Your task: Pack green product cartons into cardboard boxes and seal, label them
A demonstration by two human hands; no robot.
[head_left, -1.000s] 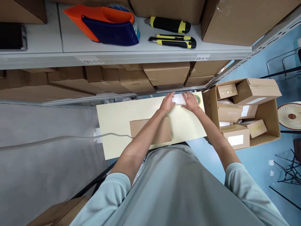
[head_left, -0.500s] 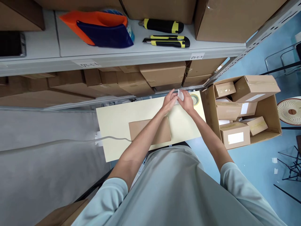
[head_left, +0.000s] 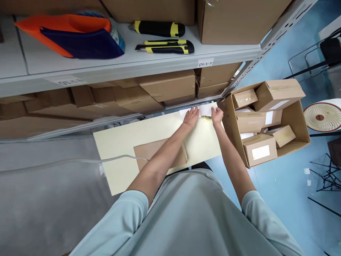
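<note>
My left hand lies flat, fingers outstretched, on white paper at the far edge of the cream tabletop. The right end of that paper is pinched in my right hand. It looks like a strip of labels, though any print on it is too small to read. Partly under the paper sits a roll of tape, mostly hidden. Nearer my body a flat brown cardboard box rests on the tabletop, with my left forearm passing over it.
On the shelf ahead lie a black-and-yellow utility knife, a second utility knife and an orange-and-blue tape dispenser. A large open carton holding several small boxes stands right. A grey cable crosses from the left.
My hands have moved apart. The white paper, bunched between them before, is now stretched out along the table's far edge, and my left hand has flattened on it. The view has shifted right.
</note>
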